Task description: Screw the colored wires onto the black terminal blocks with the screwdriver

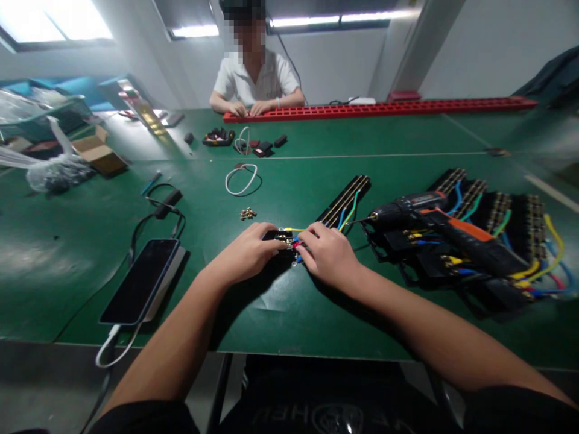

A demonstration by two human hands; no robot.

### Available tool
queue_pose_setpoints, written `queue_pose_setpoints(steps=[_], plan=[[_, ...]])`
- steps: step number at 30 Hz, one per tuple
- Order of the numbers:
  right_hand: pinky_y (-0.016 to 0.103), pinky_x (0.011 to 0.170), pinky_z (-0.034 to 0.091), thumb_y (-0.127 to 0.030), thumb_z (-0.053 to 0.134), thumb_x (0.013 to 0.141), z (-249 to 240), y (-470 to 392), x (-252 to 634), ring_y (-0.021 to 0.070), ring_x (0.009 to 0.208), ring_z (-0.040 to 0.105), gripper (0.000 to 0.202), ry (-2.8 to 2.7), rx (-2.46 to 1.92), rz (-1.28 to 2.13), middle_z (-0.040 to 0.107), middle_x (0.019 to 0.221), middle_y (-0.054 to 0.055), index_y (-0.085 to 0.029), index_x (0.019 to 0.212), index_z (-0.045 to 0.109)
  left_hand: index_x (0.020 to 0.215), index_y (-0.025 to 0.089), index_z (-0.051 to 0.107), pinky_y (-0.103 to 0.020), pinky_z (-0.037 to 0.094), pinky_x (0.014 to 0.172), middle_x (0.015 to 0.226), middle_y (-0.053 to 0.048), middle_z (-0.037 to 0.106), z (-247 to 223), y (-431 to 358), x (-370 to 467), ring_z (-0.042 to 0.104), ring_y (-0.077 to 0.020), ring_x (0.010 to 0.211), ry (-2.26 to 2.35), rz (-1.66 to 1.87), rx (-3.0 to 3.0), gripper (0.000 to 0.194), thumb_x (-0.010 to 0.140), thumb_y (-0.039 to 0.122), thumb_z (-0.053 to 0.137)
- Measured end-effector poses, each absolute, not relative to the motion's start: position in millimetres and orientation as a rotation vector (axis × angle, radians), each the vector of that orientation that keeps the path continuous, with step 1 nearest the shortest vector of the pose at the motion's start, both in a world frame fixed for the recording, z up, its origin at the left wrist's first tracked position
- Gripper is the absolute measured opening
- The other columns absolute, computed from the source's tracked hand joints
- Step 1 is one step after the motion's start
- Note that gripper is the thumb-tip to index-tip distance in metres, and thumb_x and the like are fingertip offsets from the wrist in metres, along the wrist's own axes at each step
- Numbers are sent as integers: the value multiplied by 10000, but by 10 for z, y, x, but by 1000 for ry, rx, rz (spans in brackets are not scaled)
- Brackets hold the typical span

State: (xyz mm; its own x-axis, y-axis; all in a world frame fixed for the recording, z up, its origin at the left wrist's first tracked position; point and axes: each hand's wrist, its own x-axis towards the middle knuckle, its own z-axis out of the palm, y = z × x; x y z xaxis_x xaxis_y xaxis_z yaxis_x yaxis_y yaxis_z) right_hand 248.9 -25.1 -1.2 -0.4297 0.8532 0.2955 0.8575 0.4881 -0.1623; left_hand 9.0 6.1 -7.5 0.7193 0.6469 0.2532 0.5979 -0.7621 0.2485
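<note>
My left hand (248, 254) grips the near end of a black terminal block (284, 239) with metal contacts, its fingers curled round the left side. From the right, my right hand (329, 254) pinches a small red wire lug (296, 245) against the same end. A blue wire lug (298, 259) pokes out beneath my right fingers, and a yellow wire (295, 229) shows between the hands. Beyond the right hand extends a long black strip with brass rows (346, 199), with blue and green wires beside it. My fingers hide much of the junction.
A small pile of brass screws (248, 214) lies just beyond my left hand. On the right, a cordless screwdriver (434, 223) rests across several wired black assemblies (500, 211). A phone (141, 280) with cables lies left. Opposite, a person (256, 78) handles a long red slotted strip (384, 110).
</note>
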Motion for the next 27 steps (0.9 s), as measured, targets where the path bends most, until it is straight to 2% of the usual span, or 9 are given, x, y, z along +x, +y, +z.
queue_pose_setpoints(steps=[6,11,17,21,27], plan=[[332,878,474,-410,537,963,665,-376,2942,214,990,633,330,-2283,-1663,-26,659,1108,109,-164,1119,693,1233,270,729,-466,504,1002,1282,-134,572,-39,57,101,567,-270,1142,994,495,2737,338,1003,241,483],[400,949,480,-478,546,927,946,-311,3633,279,1067,629,427,-2220,-1938,-156,680,1146,133,-141,1149,685,1230,276,734,-466,499,1010,1278,-133,574,-22,49,120,568,-273,1139,1021,477,2731,345,1005,245,475],[425,966,468,-494,587,869,1036,-168,4268,339,1119,622,541,-2224,-2399,-74,649,1235,211,-69,1199,639,1217,281,738,-469,502,1008,1283,-130,567,-25,43,123,564,-270,1149,1040,468,2750,331,989,214,506],[403,943,477,-494,580,858,976,-150,4460,325,1090,638,554,-2237,-2506,158,658,1233,205,-91,1235,626,1241,284,729,-463,497,1010,1280,-132,578,-14,41,125,563,-272,1146,1039,457,2734,346,1000,241,484],[412,943,496,-541,581,834,832,-103,4573,330,1085,646,569,-2245,-2543,176,666,1208,193,-94,1180,647,1243,267,724,-457,496,1024,1281,-133,559,-16,43,127,559,-270,1156,1048,418,2776,346,998,218,484]])
